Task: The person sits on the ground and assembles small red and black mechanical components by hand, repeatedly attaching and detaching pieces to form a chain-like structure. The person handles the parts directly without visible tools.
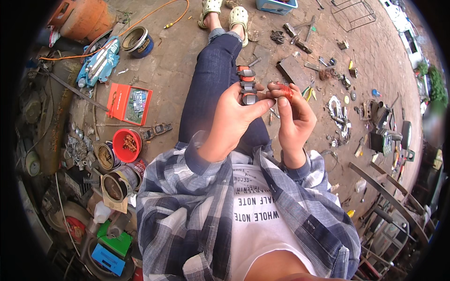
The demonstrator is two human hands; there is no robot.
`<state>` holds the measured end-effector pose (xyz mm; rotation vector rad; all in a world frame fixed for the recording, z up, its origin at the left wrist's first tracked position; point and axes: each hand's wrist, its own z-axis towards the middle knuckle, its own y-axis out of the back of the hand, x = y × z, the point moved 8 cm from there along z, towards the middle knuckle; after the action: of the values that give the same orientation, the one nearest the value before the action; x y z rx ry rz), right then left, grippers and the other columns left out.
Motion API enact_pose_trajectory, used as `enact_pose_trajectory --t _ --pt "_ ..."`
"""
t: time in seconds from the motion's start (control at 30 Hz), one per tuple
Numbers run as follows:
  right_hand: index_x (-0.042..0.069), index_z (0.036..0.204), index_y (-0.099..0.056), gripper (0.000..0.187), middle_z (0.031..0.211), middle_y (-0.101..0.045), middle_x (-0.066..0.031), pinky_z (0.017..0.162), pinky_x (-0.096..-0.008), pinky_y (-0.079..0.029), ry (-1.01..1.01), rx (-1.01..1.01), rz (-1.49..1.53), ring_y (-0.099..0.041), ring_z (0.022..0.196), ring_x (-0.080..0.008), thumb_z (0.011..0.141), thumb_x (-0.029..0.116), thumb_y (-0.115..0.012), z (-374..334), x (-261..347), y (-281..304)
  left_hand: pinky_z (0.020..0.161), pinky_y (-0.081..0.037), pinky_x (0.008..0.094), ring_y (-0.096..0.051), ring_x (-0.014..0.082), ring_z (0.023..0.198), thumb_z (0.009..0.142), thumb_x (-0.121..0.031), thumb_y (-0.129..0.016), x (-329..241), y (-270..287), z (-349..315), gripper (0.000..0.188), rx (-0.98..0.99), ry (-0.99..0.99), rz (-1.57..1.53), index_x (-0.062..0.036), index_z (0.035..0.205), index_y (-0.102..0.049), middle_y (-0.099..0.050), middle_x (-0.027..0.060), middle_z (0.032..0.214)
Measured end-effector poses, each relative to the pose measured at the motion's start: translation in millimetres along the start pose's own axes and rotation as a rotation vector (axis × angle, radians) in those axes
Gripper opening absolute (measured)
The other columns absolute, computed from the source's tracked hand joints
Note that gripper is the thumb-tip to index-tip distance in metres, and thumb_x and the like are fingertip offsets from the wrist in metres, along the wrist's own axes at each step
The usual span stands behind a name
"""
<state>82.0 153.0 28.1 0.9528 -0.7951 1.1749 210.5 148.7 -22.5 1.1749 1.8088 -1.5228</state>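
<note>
Holding an orange-and-grey connector block (pixel 247 85) upright above the lap, the left hand (pixel 233 121) has its fingers closed round the lower end. Right hand (pixel 293 117) pinches a small red part (pixel 286 91) just beside it. Loose fingertip grip could drop the part among floor scrap (pixel 338 111)

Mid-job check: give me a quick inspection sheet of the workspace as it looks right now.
Surface: bare dirt and brick ground, dusty.
Job's things: orange and grey block-shaped part in the left hand; small red piece pinched by the right hand.
Clutter: red parts box, red bowl, tins, scattered metal tools.
Grippers: both hands raised over the lap, each holding its piece.
Cables: orange cable running across the ground at top left.
Surroundings: orange gas cylinder, metal frames at right.
</note>
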Motion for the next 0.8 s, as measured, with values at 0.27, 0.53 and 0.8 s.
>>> enact_pose_trajectory --t 0.27,0.53,0.8 --pt "0.004 0.094 -0.069 0.012 0.096 -0.071 -0.0063 0.095 -0.0374 -0.033 0.097 0.061 -0.14 -0.064 0.091 -0.0155 0.084 0.002 -0.061 4 7 -2 0.05 -0.037 0.0178 -0.051 0.0028 0.061 0.085 -0.008 -0.067 0 2 -2 0.023 0.004 0.032 0.002 -0.0011 0.106 -0.063 -0.062 -0.0031 0.078" --pt "0.003 0.098 -0.067 0.02 0.1 -0.07 -0.009 0.092 -0.0351 -0.036 0.109 0.235 -0.087 -0.064 0.092 -0.0187 0.081 -0.003 -0.059 13 3 3 0.048 -0.037 0.0204 -0.051 0.0043 0.06 0.086 -0.015 -0.064 3 4 -9 0.018 0.08 0.323 -0.12 -0.0043 0.1 -0.059 -0.056 -0.0016 0.072" --pt "0.004 0.103 -0.066 0.03 0.105 -0.069 -0.0087 0.097 -0.0406 -0.039 0.208 0.373 -0.201 -0.065 0.099 -0.0217 0.074 -0.002 -0.069 21 14 3 0.05 -0.04 0.0247 -0.046 0.0053 0.059 0.09 -0.021 -0.058 0 -3 -11 0.024 0.179 0.446 -0.184 -0.0031 0.106 -0.059 -0.05 -0.0025 0.068"
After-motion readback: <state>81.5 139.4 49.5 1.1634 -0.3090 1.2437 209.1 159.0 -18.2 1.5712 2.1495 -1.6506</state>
